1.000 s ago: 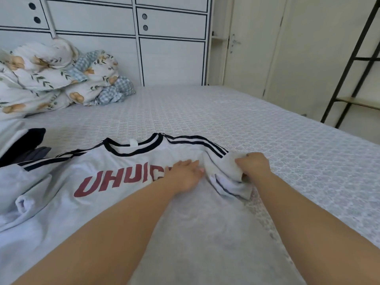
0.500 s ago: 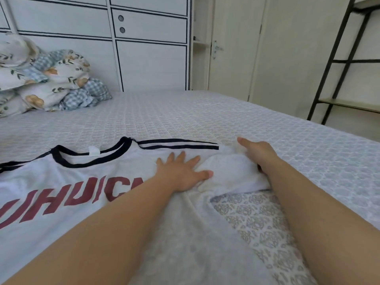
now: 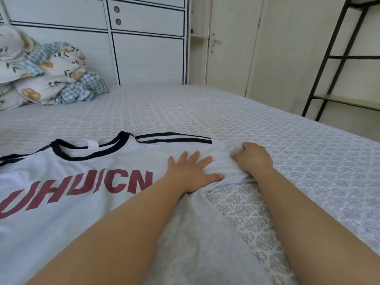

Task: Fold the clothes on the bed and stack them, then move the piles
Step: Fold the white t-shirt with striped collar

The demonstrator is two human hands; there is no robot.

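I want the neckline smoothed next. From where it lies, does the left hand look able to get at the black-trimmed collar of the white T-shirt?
Probably yes. The left hand lies flat on the white T-shirt, with only bare fabric between it and the black-trimmed collar. The right hand grips the bunched sleeve, off to the other side.

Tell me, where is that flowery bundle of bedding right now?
In the head view, the floral bedding bundle sits at the far left of the bed, against the white cabinet, beyond the white T-shirt.

White cabinets (image 3: 144,48), door (image 3: 228,48), black shelf frame (image 3: 337,58).
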